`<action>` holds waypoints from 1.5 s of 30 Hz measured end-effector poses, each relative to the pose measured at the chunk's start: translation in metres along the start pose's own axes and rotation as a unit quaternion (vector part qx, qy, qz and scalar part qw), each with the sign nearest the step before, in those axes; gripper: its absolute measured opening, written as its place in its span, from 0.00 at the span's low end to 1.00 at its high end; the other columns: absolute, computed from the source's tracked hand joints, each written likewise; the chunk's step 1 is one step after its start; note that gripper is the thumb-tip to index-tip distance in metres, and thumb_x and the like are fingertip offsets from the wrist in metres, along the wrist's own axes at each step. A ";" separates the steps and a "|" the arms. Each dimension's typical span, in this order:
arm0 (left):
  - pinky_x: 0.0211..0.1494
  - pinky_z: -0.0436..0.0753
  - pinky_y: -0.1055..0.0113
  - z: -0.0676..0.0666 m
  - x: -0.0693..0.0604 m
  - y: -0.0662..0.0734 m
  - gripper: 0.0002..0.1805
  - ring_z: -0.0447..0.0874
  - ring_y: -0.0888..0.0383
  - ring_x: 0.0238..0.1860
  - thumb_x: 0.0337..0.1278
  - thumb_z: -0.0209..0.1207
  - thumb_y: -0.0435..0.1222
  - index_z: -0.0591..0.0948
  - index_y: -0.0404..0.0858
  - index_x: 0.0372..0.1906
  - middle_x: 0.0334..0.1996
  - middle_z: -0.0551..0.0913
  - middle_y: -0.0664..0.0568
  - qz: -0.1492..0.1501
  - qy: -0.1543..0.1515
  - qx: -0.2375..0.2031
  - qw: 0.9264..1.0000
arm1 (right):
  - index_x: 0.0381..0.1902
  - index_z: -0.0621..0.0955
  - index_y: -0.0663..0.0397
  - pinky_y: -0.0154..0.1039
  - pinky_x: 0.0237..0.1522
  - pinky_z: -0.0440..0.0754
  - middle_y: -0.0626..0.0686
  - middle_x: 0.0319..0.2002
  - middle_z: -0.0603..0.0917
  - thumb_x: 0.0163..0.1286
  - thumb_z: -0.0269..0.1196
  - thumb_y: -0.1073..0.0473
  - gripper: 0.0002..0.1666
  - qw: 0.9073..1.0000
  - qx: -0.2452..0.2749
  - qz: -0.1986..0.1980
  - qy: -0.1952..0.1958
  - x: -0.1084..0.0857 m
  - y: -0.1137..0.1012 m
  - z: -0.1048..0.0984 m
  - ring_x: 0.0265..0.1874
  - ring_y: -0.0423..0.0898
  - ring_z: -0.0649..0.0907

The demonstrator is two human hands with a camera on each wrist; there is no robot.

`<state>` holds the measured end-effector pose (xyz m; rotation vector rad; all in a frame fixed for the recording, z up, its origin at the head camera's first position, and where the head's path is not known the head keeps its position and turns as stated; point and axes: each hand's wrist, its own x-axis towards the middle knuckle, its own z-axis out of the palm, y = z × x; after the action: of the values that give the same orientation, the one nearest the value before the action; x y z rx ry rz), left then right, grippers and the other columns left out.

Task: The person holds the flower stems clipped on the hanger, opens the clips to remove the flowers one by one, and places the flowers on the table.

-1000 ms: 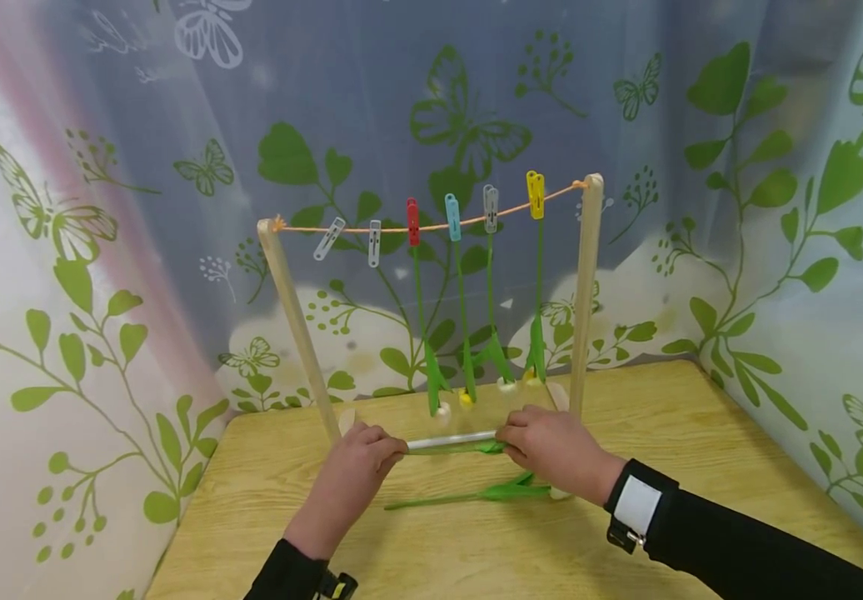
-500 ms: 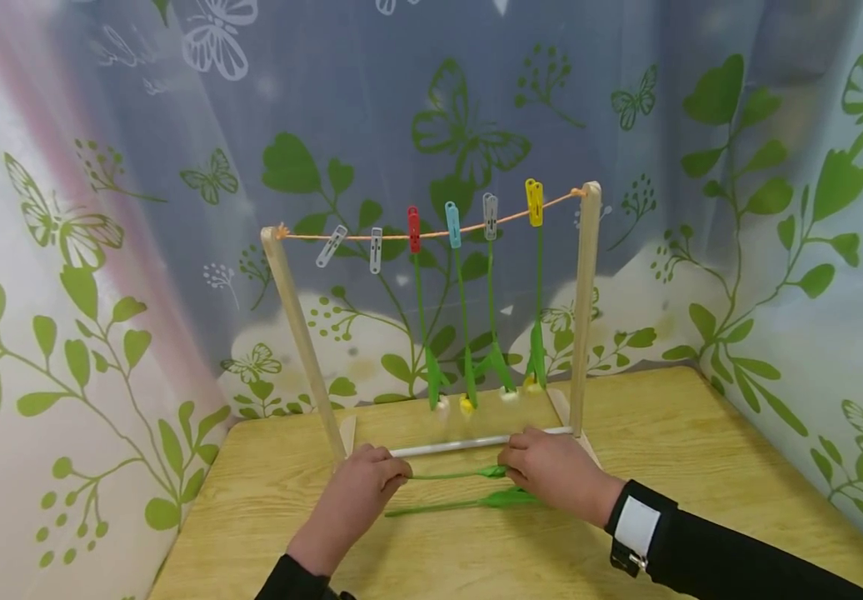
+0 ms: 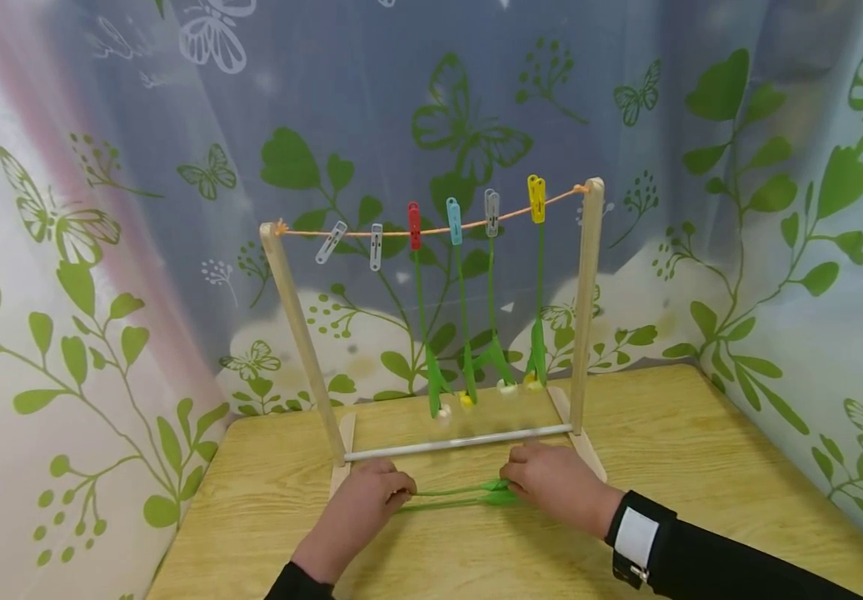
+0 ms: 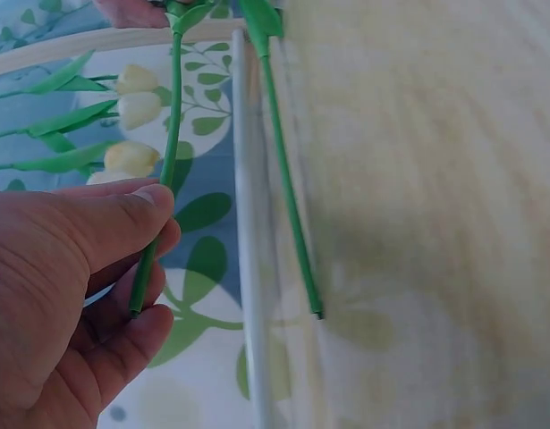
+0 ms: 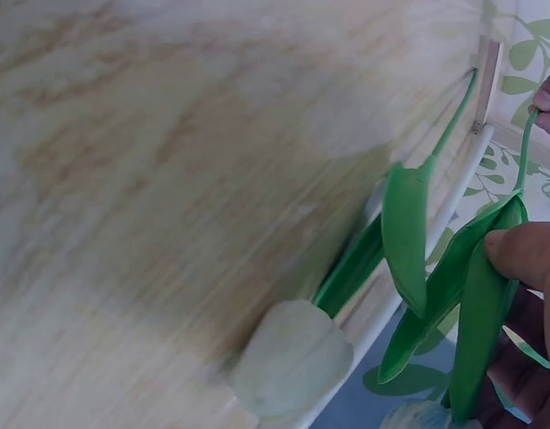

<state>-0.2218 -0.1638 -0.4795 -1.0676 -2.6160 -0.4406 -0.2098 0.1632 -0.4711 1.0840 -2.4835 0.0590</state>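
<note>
Right, so I've got one fake tulip [image 4: 174, 125] w/ both hands, stretched crosswise, seemingly just above the table [image 3: 664, 433], on my side of the stand's white rod [image 3: 461, 442]. My L hand [image 3: 364, 506] pinches the thin stem near its bare end, thumb against curled fingers. My R hand [image 3: 557, 481] grips the leaves close to the bloom, thumb pressed on a leaf; some R fingers are hidden or cut off. A 2nd tulip [image 5: 292, 362] lies on the table just beside it; can't tell if the leaves touch.

Handling, my guess: v. light, prob. plastic, not much slip. Stem has a slight bend, so I'd call it springy, semi-stiff. Leaves look thin & floppy, prob. fold under a hard squeeze. Bloom is prob. the easiest bit to crush or pull off, so best keep fingers off it. Best hold IMO: bare stem, near the end, w/ a light pinch; R grip's OK as support, tho leaves may twist. The hanging tulips [image 3: 432, 379] dangle bloom-down from pegs [image 3: 455, 221], so a small grip on the stem should carry the weight.
</note>
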 end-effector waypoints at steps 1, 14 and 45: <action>0.38 0.82 0.71 0.002 -0.001 0.000 0.04 0.78 0.66 0.34 0.58 0.70 0.36 0.88 0.48 0.37 0.30 0.83 0.62 -0.001 0.000 -0.002 1.000 | 0.36 0.87 0.41 0.32 0.26 0.82 0.41 0.31 0.80 0.61 0.74 0.54 0.07 1.000 0.000 0.000 -0.002 -0.001 -0.001 0.001 0.30 0.39 0.79; 0.38 0.82 0.71 0.011 -0.005 0.001 0.05 0.79 0.66 0.35 0.58 0.69 0.35 0.88 0.49 0.38 0.32 0.84 0.64 -0.023 -0.054 -0.009 0.998 | 0.35 0.87 0.39 0.32 0.25 0.80 0.39 0.30 0.80 0.64 0.72 0.54 0.03 0.999 0.004 0.013 -0.040 -0.005 -0.004 0.011 0.29 0.37 0.78; 0.34 0.80 0.73 0.028 -0.009 0.001 0.06 0.79 0.70 0.31 0.57 0.71 0.39 0.85 0.55 0.33 0.29 0.80 0.69 -0.034 -0.107 0.010 0.994 | 0.31 0.86 0.39 0.33 0.22 0.76 0.38 0.28 0.79 0.60 0.74 0.54 0.05 0.994 0.003 0.023 -0.106 -0.005 -0.011 0.025 0.26 0.38 0.74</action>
<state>-0.2188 -0.1582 -0.5083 -1.0748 -2.8457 -0.3287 -0.2081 0.1537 -0.4975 1.0861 -2.6972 -0.0367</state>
